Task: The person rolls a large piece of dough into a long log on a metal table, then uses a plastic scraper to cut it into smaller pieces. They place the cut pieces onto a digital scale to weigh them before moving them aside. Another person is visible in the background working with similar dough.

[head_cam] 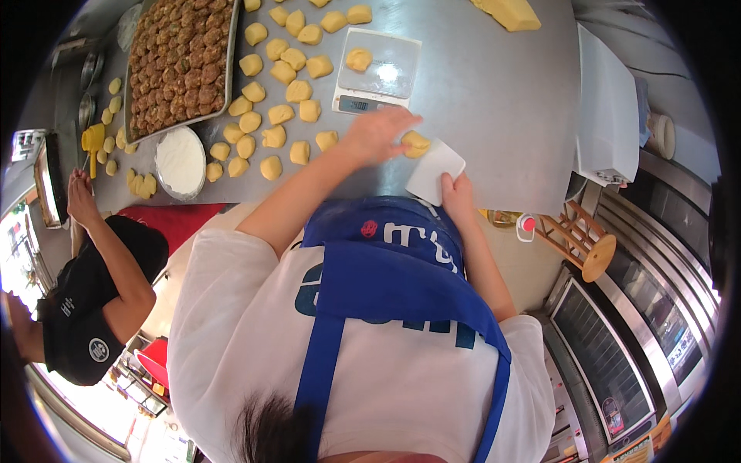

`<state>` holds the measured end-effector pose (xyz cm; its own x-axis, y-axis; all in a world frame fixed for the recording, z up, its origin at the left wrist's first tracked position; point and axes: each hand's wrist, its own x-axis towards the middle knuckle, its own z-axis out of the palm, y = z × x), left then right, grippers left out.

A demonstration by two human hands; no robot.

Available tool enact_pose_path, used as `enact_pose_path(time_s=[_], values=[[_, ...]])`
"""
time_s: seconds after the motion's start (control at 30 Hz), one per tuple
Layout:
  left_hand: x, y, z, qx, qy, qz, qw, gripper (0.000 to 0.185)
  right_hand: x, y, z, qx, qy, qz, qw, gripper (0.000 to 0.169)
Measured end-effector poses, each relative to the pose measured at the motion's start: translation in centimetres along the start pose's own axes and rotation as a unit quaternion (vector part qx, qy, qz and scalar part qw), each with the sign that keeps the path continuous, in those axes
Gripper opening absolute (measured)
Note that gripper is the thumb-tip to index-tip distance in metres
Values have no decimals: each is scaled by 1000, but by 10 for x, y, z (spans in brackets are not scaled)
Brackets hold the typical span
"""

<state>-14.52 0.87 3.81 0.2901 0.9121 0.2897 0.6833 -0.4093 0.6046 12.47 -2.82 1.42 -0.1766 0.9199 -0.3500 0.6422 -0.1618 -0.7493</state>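
Observation:
My right hand grips a white plastic dough scraper above the steel worktable's near edge. A lump of yellow dough lies against the scraper's far corner. Beside that lump is my left hand, slightly blurred, its thumb and fingers apart with nothing held; whether the thumb touches the dough I cannot tell. Just beyond sits a white digital scale with a lit display, one dough piece resting on its clear platform. Many cut dough pieces are spread to the left of the scale.
A metal tray of meatballs and a bowl of white flour stand at left. A larger dough slab lies at the far right. Left of me, a co-worker's hand is near a yellow utensil. A wooden stool is at right.

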Motion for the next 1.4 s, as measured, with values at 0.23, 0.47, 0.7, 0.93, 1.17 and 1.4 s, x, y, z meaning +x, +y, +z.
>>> enact_pose_path(time_s=[0.23,0.47,0.7,0.93,1.17,1.4], values=[[-28,15,39,33,-63,-118,990,58,22,-32,-13,64,22,17,998,35],[-47,12,43,-17,-36,-156,987,53,6,-87,-36,-143,-16,-42,989,34],[-41,5,39,20,-125,-230,965,38,4,-105,-5,-173,-56,-114,977,27],[-38,-2,30,66,-84,-114,988,20,8,-109,0,-233,-104,-123,959,26],[39,-56,-37,267,170,-102,943,44,10,-109,-13,-197,-66,-76,975,32],[4,-70,-47,-242,149,-320,904,43,4,-104,-21,-187,-49,-85,978,34]])
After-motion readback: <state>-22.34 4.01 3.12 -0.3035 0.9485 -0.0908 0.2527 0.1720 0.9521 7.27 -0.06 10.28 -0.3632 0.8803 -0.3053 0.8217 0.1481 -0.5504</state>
